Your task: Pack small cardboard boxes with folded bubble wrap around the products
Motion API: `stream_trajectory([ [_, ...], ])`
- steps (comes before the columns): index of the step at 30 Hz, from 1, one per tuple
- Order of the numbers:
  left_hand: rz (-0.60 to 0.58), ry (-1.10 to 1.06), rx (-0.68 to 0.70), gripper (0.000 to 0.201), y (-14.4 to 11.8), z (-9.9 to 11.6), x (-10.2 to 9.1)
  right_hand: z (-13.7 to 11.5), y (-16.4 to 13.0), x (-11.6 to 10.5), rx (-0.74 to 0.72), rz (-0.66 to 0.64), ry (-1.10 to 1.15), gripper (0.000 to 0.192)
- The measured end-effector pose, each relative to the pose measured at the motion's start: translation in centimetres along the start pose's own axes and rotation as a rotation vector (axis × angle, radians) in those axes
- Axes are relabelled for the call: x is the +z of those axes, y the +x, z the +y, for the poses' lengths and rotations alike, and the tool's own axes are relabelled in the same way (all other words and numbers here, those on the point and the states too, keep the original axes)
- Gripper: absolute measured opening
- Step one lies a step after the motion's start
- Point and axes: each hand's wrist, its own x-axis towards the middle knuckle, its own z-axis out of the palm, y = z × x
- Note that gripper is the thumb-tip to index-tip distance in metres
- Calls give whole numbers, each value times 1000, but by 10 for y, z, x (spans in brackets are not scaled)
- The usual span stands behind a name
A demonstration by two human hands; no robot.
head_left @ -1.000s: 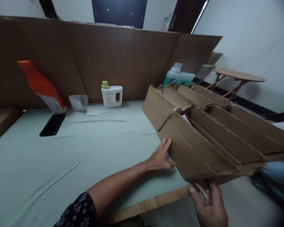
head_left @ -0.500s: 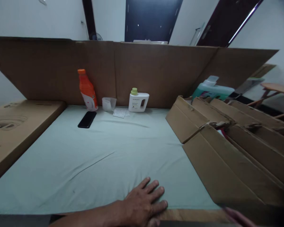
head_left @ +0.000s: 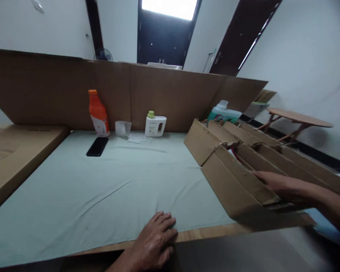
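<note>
On the table edge the left hand (head_left: 154, 243) lies flat, empty; right hand (head_left: 274, 183) rests open inside the cardboard box (head_left: 235, 185).

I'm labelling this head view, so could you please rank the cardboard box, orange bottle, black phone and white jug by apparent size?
1. cardboard box, nearest the camera.
2. orange bottle and black phone: too alike to rank.
3. white jug.

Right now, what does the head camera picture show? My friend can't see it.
A person's right hand reaches into an open cardboard box at the table's right edge, while the left hand rests flat on the near edge. At the back stand an orange bottle, a white jug and a black phone.
</note>
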Motion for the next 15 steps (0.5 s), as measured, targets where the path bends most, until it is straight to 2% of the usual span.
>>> stream_trajectory([
  [2,67,-4,40,57,-3,-9,11,2,9,-8,-25,-407,-62,25],
  [3,123,-13,67,58,-4,-13,15,3,12,-13,-37,-502,-97,29],
  [5,251,-40,121,61,-2,-17,14,7,12,-27,-24,-403,-216,33],
  [8,379,-7,133,70,17,-1,-11,2,-7,-53,27,-45,-396,37],
  [9,418,33,132,73,28,9,-24,-7,-17,-59,15,57,-412,39],
  [11,552,128,179,82,57,31,-49,-36,-39,-58,-78,123,-341,44],
  [13,652,194,280,86,87,44,-66,-74,-47,-46,-293,-147,-183,41],
  [14,652,204,315,83,101,44,-71,-91,-41,-39,-406,-367,-109,44],
  [15,625,203,317,78,112,40,-73,-104,-27,-33,-472,-509,-44,47],
])
